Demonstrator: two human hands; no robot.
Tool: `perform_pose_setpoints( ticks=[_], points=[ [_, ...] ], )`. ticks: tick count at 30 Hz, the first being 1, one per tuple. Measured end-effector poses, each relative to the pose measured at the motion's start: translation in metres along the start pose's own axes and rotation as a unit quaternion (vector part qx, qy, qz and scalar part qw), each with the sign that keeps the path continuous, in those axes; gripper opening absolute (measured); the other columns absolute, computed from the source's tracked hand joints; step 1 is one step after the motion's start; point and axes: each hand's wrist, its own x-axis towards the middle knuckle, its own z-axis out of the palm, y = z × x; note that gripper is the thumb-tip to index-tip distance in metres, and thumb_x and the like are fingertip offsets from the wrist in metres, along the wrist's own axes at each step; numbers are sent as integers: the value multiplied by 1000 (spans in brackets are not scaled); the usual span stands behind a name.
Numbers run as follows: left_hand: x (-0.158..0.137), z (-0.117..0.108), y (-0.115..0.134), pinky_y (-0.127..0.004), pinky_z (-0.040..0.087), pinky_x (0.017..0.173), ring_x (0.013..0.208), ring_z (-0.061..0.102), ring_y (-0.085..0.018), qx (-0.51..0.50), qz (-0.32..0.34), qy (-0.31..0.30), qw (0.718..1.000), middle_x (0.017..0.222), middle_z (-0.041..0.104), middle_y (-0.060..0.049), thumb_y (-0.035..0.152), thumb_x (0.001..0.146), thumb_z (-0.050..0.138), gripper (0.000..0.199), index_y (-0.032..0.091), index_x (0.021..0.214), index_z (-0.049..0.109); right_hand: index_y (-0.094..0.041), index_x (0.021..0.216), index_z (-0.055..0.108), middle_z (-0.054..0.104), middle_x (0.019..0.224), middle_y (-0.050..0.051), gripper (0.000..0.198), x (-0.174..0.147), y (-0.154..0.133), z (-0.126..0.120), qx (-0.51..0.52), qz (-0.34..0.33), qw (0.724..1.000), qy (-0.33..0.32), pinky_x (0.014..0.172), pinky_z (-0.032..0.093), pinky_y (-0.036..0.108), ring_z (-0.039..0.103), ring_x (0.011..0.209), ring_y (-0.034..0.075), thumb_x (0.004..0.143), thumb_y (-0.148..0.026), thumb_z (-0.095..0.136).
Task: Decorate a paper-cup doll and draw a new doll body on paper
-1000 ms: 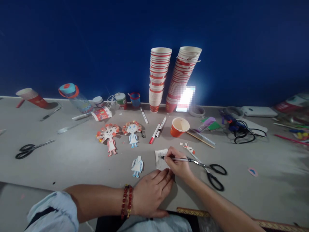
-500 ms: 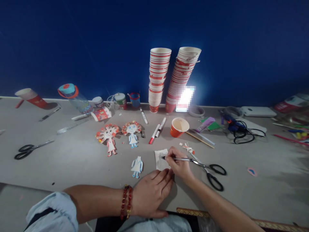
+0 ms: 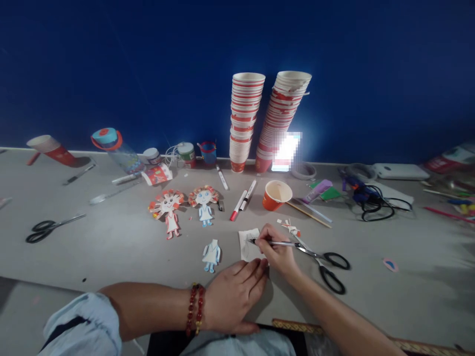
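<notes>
My right hand [image 3: 276, 252] grips a pen [image 3: 278, 243], its tip on a small piece of white paper [image 3: 248, 251] that bears faint drawn lines. Flat on the table, my left hand [image 3: 237, 294] rests with fingers stretched out, the fingertips at the paper's lower edge. To the left of the paper lies a paper doll body [image 3: 211, 255] in a white dress edged with blue, without a head. Beyond it are two paper dolls with curled cup-strip hair, one in red outline [image 3: 171, 217] and one in blue [image 3: 204, 207]. Black-handled scissors [image 3: 326, 262] lie just right of my right hand.
Two tall stacks of paper cups [image 3: 248, 123] stand against the blue wall, near a bright blurred screen [image 3: 286, 152]. A cut orange cup [image 3: 277, 196] and markers [image 3: 243, 200] lie ahead. More scissors [image 3: 48, 230] and a bottle [image 3: 117, 148] are at left, a cabled glue gun [image 3: 361, 195] at right.
The view has shifted slightly, so things on the table appear a little further right. My left hand stays on the table and the pen remains at the paper.
</notes>
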Motion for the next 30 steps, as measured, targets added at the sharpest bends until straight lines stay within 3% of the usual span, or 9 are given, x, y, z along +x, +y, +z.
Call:
perform_pose_setpoints(
  ticks=[30],
  points=[
    [0, 1, 0, -41, 20, 113, 140, 32, -35, 7, 0, 4, 1000, 154, 34, -26, 67, 91, 43, 90, -3, 147, 32, -23, 64, 45, 42, 52, -7, 15, 0, -2, -2, -23, 7, 1000, -11, 48, 31, 24, 39, 48, 12, 76, -19, 51]
  ],
)
